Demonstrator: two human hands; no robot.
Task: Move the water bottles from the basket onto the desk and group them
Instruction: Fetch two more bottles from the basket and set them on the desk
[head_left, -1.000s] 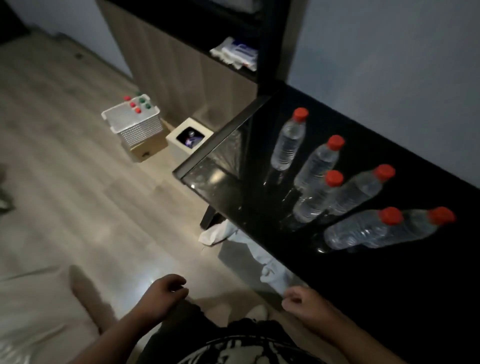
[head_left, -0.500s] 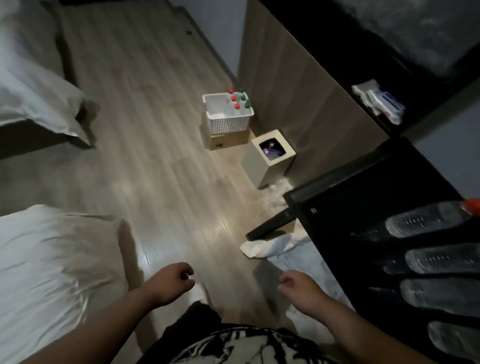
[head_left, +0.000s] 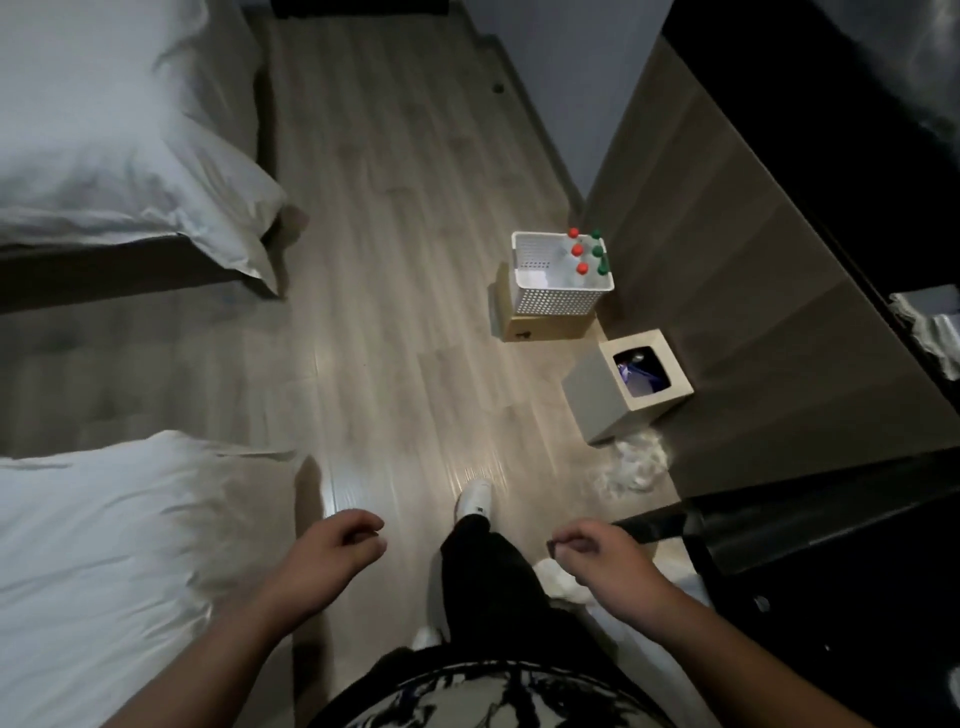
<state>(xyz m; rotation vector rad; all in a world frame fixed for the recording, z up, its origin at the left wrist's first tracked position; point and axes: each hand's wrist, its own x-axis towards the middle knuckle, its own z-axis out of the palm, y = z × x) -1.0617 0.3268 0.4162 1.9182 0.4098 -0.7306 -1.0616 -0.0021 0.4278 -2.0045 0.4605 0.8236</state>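
Head view, basket (head_left: 550, 299) of capped bottles (head_left: 581, 270), both hands (head_left: 332, 551) empty, no legible writing.

Left hand (head_left: 332, 545): empty, fingers (head_left: 370, 544) loosely curled, forearm entering from 7 o'clock, hand held low at centre-left. Right hand (head_left: 597, 556): empty, fingers (head_left: 563, 544) curled inward toward the palm, forearm entering from 5 o'clock. Both hands level, well apart, palms down.
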